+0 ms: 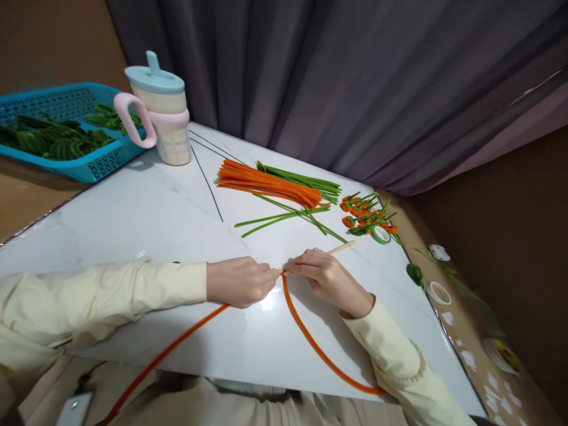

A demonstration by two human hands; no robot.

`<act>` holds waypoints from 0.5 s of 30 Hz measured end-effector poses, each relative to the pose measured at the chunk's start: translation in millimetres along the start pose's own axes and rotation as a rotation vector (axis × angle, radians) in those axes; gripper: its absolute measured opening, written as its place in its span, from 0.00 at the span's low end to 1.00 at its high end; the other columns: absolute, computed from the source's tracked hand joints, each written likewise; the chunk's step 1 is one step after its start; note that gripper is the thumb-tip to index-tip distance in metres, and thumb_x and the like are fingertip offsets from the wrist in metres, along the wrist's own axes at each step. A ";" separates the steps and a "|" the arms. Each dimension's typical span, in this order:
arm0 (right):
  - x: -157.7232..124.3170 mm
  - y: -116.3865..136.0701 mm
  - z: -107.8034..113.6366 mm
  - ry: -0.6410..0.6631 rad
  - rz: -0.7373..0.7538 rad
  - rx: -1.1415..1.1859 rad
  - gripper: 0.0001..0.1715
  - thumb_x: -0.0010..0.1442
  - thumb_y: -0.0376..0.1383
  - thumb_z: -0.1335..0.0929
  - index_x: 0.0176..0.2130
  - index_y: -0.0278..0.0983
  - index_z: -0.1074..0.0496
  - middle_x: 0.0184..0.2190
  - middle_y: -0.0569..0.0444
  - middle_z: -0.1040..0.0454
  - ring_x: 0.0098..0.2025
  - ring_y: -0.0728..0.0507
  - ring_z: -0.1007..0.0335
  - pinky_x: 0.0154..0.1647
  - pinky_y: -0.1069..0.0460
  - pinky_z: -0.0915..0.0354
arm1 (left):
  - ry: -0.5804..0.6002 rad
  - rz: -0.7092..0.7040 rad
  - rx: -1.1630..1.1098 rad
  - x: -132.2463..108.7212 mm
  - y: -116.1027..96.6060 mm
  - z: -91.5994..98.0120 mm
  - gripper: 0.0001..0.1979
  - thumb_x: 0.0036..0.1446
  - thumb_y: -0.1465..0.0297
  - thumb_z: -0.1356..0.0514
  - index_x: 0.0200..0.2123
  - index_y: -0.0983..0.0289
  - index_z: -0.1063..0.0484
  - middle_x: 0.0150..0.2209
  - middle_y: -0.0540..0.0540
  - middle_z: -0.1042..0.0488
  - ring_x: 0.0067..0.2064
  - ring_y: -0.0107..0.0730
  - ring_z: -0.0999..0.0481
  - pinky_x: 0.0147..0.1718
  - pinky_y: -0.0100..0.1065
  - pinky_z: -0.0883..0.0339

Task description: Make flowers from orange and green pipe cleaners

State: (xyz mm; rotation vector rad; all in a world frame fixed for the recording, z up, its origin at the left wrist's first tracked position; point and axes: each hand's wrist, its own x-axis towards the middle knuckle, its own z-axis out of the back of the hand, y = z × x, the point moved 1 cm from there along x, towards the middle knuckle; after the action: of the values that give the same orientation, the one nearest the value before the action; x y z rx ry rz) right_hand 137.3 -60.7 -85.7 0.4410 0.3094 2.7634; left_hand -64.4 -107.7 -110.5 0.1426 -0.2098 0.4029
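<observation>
We find the white bench (110, 225) bright under light from above, which leaves a hot glare spot between the stretches of orange strand (306, 334). Soft shadow pools beside the right sleeve (390, 343). The curtain (310, 77) stays dim. Wide-angle distortion stretches the edges, and the paper scraps (468, 359) look soft, perhaps slightly out of focus.

Leaves (48, 139) sit in a basket (91, 170), far left; right of it, a cup (173, 142) on the table (133, 219); behind, a curtain (284, 71); pipe cleaners (268, 183) lie in the middle; a tape roll (383, 241) is right of them; the left hand (242, 281) and right hand (326, 273) are in front.
</observation>
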 end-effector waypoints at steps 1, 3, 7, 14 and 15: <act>0.1 0.3 -0.5 0.008 -0.001 -0.008 0.20 0.59 0.20 0.43 0.40 0.33 0.27 0.33 0.48 0.26 0.34 0.45 0.34 0.35 0.49 0.38 | -0.012 -0.004 -0.002 -0.2 0.0 -0.6 0.08 0.59 0.78 0.51 0.33 0.70 0.33 0.28 0.58 0.32 0.26 0.34 0.33 0.17 0.34 0.43; 0.5 1.0 -1.0 0.026 -0.003 -0.032 0.21 0.59 0.20 0.43 0.40 0.33 0.27 0.33 0.48 0.25 0.34 0.45 0.35 0.34 0.50 0.39 | -0.011 -0.005 -0.004 -0.5 0.0 -1.7 0.09 0.59 0.78 0.52 0.34 0.70 0.32 0.29 0.58 0.31 0.27 0.34 0.33 0.17 0.35 0.42; 0.8 2.4 -0.8 0.045 0.021 -0.058 0.22 0.57 0.19 0.43 0.41 0.32 0.27 0.35 0.48 0.25 0.34 0.44 0.35 0.34 0.49 0.39 | 0.047 0.001 0.023 -0.3 -0.2 -2.0 0.11 0.59 0.78 0.53 0.38 0.71 0.31 0.30 0.59 0.30 0.27 0.35 0.33 0.18 0.36 0.41; 0.6 5.2 -4.6 0.045 -0.002 -0.085 0.22 0.58 0.19 0.44 0.40 0.33 0.27 0.35 0.47 0.26 0.34 0.45 0.34 0.33 0.50 0.40 | 0.045 -0.009 -0.048 -0.8 0.6 -0.2 0.11 0.57 0.80 0.53 0.38 0.70 0.32 0.32 0.60 0.30 0.30 0.36 0.31 0.19 0.36 0.40; 0.6 5.2 -5.4 0.037 -0.003 -0.083 0.22 0.57 0.19 0.44 0.40 0.33 0.27 0.34 0.48 0.26 0.34 0.45 0.34 0.33 0.50 0.40 | 0.047 -0.010 -0.066 -1.0 0.9 -0.2 0.12 0.57 0.81 0.53 0.38 0.69 0.32 0.33 0.60 0.30 0.30 0.36 0.31 0.20 0.36 0.39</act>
State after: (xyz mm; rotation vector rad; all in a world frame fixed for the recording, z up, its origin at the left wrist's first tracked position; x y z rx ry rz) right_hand 133.5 -66.2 -89.2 0.3684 0.2031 2.7720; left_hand -65.7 -107.3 -110.8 0.0691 -0.1755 0.3889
